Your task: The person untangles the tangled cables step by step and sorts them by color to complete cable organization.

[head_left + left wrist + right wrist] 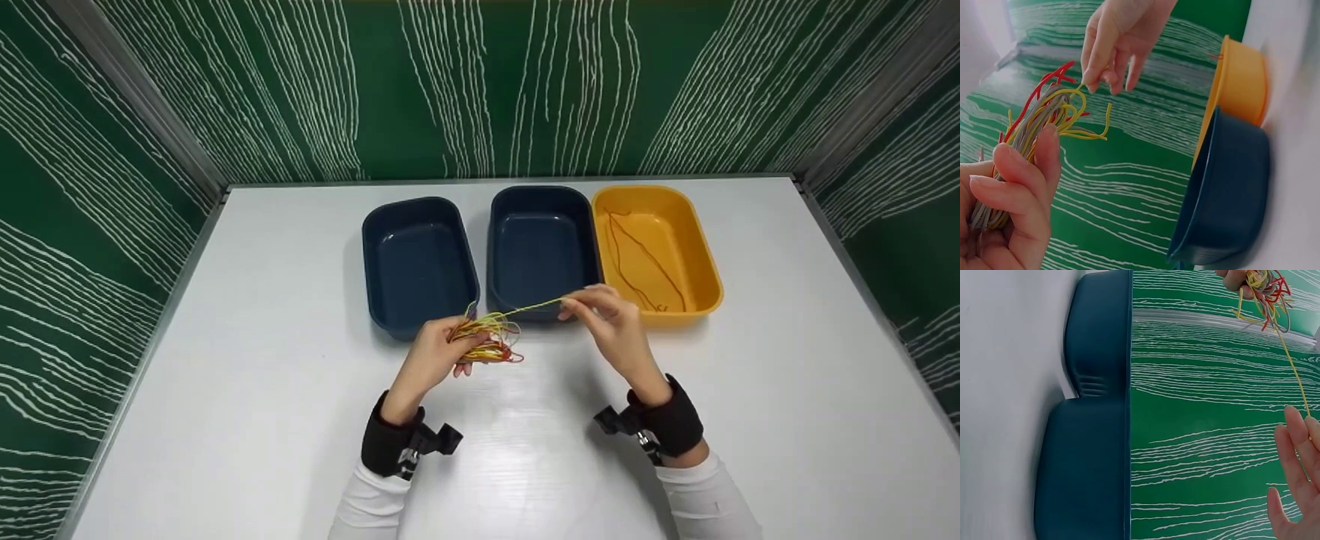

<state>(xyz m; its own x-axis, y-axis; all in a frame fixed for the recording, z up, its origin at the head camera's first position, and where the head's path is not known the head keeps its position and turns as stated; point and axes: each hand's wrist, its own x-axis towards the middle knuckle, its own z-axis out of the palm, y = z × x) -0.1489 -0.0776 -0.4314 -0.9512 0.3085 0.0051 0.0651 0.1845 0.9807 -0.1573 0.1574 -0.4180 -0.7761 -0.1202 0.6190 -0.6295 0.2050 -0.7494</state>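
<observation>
Yellow cord (536, 306) runs straight from the bundle (496, 351) gripped in the left hand (435, 354), near the blue bins (544, 251), to the right hand (619, 334), which pinches it. Separating it seems the step in hand, likely calling next for a steady pull.

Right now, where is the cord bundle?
In the head view, the cord bundle is in the left hand, left of the right hand, near the left blue bin.

Part of cord bundle (491, 343) hidden by L hand (436, 352); no. of strands can't be told; far end of yellow strand (536, 306) hidden by R hand (616, 326) in head view; lower blue tub (1084, 472) cut by R-wrist view's bottom edge.
</observation>
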